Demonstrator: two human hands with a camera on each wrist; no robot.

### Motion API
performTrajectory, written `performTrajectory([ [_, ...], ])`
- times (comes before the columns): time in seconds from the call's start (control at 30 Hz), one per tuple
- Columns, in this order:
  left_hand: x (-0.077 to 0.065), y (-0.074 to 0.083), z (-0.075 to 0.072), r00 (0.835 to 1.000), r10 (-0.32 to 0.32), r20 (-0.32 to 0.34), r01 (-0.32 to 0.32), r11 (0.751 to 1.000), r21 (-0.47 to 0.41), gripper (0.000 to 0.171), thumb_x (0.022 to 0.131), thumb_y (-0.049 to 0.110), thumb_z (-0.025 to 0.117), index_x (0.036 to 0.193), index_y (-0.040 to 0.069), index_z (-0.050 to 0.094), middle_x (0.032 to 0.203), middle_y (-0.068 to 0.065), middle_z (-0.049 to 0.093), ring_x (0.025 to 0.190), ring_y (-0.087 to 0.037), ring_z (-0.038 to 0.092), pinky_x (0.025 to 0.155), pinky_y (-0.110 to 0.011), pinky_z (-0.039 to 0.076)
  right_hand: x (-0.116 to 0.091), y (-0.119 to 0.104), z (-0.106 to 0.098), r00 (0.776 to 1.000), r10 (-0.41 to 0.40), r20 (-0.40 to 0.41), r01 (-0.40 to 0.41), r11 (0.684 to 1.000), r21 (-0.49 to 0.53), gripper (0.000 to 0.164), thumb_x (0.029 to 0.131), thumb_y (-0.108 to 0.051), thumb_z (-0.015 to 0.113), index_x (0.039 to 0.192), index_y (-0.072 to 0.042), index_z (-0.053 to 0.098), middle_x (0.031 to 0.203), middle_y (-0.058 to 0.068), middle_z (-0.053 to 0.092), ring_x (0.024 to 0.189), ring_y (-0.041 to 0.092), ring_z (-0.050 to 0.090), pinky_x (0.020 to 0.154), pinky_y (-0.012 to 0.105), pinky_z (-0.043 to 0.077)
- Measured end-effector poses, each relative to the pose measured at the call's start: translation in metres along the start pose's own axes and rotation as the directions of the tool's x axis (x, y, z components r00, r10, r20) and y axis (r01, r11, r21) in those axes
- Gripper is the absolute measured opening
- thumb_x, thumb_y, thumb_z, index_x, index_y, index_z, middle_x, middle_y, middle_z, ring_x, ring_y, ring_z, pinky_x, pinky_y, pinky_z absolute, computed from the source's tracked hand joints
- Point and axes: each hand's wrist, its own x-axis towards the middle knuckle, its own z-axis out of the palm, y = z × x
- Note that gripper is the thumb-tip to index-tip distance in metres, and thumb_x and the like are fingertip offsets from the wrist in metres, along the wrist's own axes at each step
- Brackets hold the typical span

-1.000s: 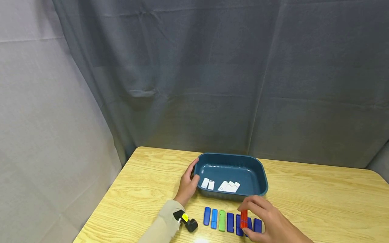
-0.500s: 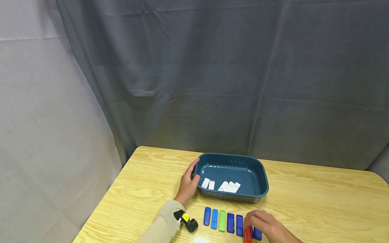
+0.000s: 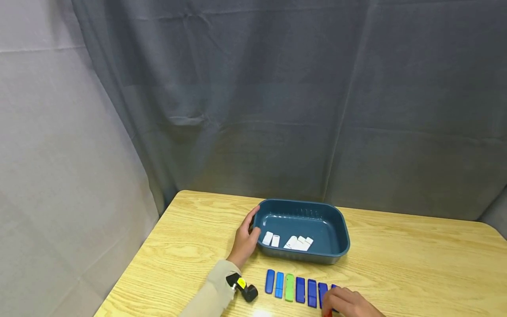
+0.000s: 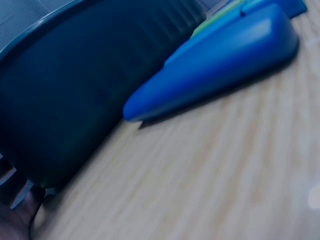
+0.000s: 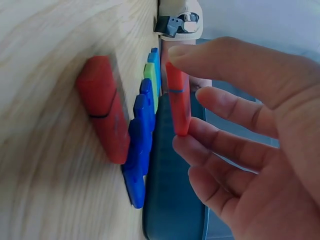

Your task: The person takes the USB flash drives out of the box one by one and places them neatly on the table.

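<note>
My left hand point(image 3: 243, 242) holds the left end of a dark teal plastic bin point(image 3: 303, 256), thumb at the near corner. Several white USB sticks point(image 3: 275, 241) lie inside it. In front of the bin is a row of capped USB sticks: several blue point(image 3: 300, 290) and one green point(image 3: 289, 288). At the row's right end, low in the head view, is my right hand point(image 3: 350, 303). In the right wrist view its thumb and fingers pinch a red USB stick point(image 5: 178, 102). A second red USB stick point(image 5: 102, 110) lies on the table beside the row.
The wooden table point(image 3: 416, 259) ends at a grey curtain point(image 3: 245, 110) behind the bin. A pale cloth point(image 3: 71, 154) hangs on the left. A small black wrist camera point(image 3: 247, 291) sticks out from my left sleeve, left of the row.
My right hand has moved down toward the near table edge, off the row's right end, with red showing under it throughout. The left hand and the bin stay in place.
</note>
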Motion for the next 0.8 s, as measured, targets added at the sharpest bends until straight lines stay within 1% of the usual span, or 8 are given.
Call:
performTrajectory([
  [0.03,0.0,0.001,0.0,1.0,0.002,0.001,-0.002,1.0,-0.002,0.062,0.089,0.0,0.047,0.147,0.023,0.041,0.15,0.002,0.039,0.136,-0.022,0.038,0.108,-0.044,0.035,-0.001,0.0,0.001,1.0,0.008,0.003,-0.008,1.0,0.0,0.008,0.091,-0.03,0.066,0.089,-0.03,0.058,0.092,-0.023,0.048,0.077,-0.007,0.045,0.059,0.014,0.039],
  [0.17,-0.005,0.022,-0.004,1.0,0.002,0.012,-0.002,1.0,-0.011,0.061,0.088,-0.003,0.046,0.147,0.013,0.041,0.151,-0.008,0.039,0.135,-0.029,0.039,0.108,-0.047,0.035,-0.005,0.002,0.008,0.999,-0.002,-0.041,0.002,1.0,-0.017,0.012,0.088,-0.029,0.069,0.085,-0.03,0.057,0.089,-0.023,0.047,0.072,-0.009,0.044,0.057,0.009,0.036],
  [0.2,-0.004,0.022,-0.004,1.0,0.004,0.011,-0.004,1.0,-0.011,0.061,0.088,-0.003,0.046,0.147,0.014,0.041,0.151,-0.008,0.039,0.135,-0.029,0.039,0.108,-0.046,0.035,-0.006,0.003,0.01,0.998,-0.019,-0.066,0.017,1.0,-0.027,0.015,0.087,-0.027,0.071,0.084,-0.03,0.057,0.088,-0.023,0.047,0.071,-0.009,0.044,0.057,0.007,0.035],
  [0.27,-0.006,0.031,-0.005,1.0,0.002,0.017,-0.002,1.0,-0.007,0.061,0.088,-0.003,0.046,0.147,0.011,0.041,0.15,-0.01,0.039,0.135,-0.03,0.039,0.108,-0.046,0.035,-0.007,0.004,0.015,0.992,-0.054,-0.117,0.048,0.998,-0.049,0.021,0.083,-0.023,0.075,0.082,-0.03,0.055,0.086,-0.024,0.046,0.069,-0.01,0.043,0.056,0.004,0.033],
  [0.37,-0.007,0.032,-0.005,1.0,0.003,0.013,-0.003,1.0,0.004,0.06,0.088,-0.002,0.046,0.146,0.012,0.041,0.15,-0.009,0.039,0.136,-0.029,0.039,0.108,-0.044,0.034,-0.008,0.007,0.02,0.984,-0.086,-0.154,0.077,0.995,-0.065,0.026,0.079,-0.018,0.078,0.08,-0.03,0.055,0.085,-0.024,0.045,0.067,-0.011,0.041,0.056,0.002,0.03],
  [0.47,-0.008,0.038,-0.006,1.0,-0.008,0.015,0.008,1.0,0.005,0.06,0.088,-0.004,0.046,0.146,0.009,0.042,0.15,-0.011,0.039,0.136,-0.03,0.038,0.108,-0.045,0.034,-0.009,0.007,0.023,0.985,-0.08,-0.151,0.069,0.995,-0.077,0.024,0.078,-0.019,0.078,0.08,-0.03,0.057,0.085,-0.024,0.044,0.066,-0.012,0.04,0.054,0.001,0.03],
  [0.57,-0.007,0.034,-0.005,1.0,-0.01,0.009,0.01,1.0,0.0,0.059,0.088,-0.004,0.046,0.146,0.009,0.042,0.15,-0.011,0.039,0.136,-0.031,0.038,0.108,-0.046,0.034,-0.01,0.007,0.026,0.985,-0.075,-0.156,0.06,0.994,-0.096,0.022,0.079,-0.022,0.078,0.08,-0.03,0.058,0.085,-0.025,0.045,0.066,-0.012,0.04,0.053,0.001,0.03],
  [0.8,0.0,0.001,0.001,1.0,-0.013,-0.004,0.013,1.0,0.0,0.062,0.088,0.001,0.048,0.146,0.022,0.042,0.151,0.001,0.039,0.136,-0.023,0.038,0.109,-0.044,0.033,-0.013,0.009,0.034,0.968,-0.158,-0.193,0.135,0.982,-0.13,0.022,0.08,-0.022,0.078,0.082,-0.03,0.058,0.084,-0.021,0.047,0.068,-0.011,0.041,0.052,0.001,0.03],
])
